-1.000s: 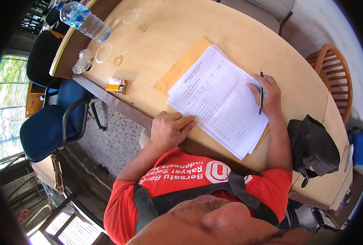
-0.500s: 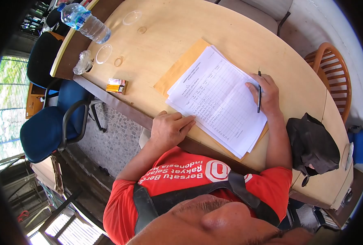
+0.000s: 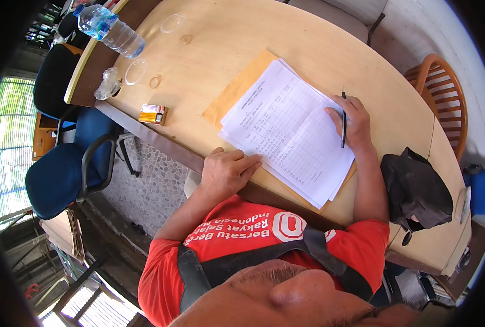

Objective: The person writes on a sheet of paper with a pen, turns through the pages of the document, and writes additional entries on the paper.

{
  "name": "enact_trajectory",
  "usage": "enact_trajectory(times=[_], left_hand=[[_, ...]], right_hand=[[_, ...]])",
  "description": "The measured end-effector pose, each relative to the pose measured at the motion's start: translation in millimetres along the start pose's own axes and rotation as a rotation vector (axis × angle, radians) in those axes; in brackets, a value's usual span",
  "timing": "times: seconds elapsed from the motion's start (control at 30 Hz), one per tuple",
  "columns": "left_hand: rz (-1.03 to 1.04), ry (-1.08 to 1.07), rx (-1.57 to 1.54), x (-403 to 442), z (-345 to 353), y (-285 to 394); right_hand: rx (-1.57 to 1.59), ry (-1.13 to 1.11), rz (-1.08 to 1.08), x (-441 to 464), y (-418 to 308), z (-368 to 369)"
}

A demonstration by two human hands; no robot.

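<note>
A stack of white printed forms (image 3: pixel 289 131) lies on a brown envelope (image 3: pixel 237 90) on the desk. The top sheet has a table grid with handwriting in part of it. My right hand (image 3: pixel 358 124) rests at the right edge of the sheets and holds a black pen (image 3: pixel 344 122) between its fingers, tip pointing away from me. At the near edge of the desk lies my left hand (image 3: pixel 226 168), fingers curled in and pressed together. Its index fingertip touches the lower left edge of the papers. I see nothing held in it.
A wooden desk (image 3: pixel 226 32) curves around the papers. On it stand a water bottle (image 3: pixel 111 32), a crumpled plastic wrapper (image 3: pixel 109 84), a cigarette pack (image 3: pixel 153 114) and a black bag (image 3: pixel 417 191). A blue office chair (image 3: pixel 62 169) and a wooden chair (image 3: pixel 444 103) stand beside it.
The view has shifted very slightly. Both hands, the pen and the papers keep the same positions relative to each other.
</note>
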State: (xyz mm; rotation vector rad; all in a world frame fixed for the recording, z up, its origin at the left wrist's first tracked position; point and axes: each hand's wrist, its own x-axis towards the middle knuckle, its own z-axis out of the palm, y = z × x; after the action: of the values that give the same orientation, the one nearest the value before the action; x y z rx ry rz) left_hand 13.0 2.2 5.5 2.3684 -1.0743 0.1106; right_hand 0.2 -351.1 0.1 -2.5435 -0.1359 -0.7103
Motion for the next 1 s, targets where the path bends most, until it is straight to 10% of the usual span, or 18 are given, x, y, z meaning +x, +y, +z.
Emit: enact_trajectory(times=[1.0], left_hand=[[0.032, 0.035, -0.121, 3.9, 4.1, 8.2]], right_hand=[[0.009, -0.014, 0.022, -2.7, 2.8, 1.0]])
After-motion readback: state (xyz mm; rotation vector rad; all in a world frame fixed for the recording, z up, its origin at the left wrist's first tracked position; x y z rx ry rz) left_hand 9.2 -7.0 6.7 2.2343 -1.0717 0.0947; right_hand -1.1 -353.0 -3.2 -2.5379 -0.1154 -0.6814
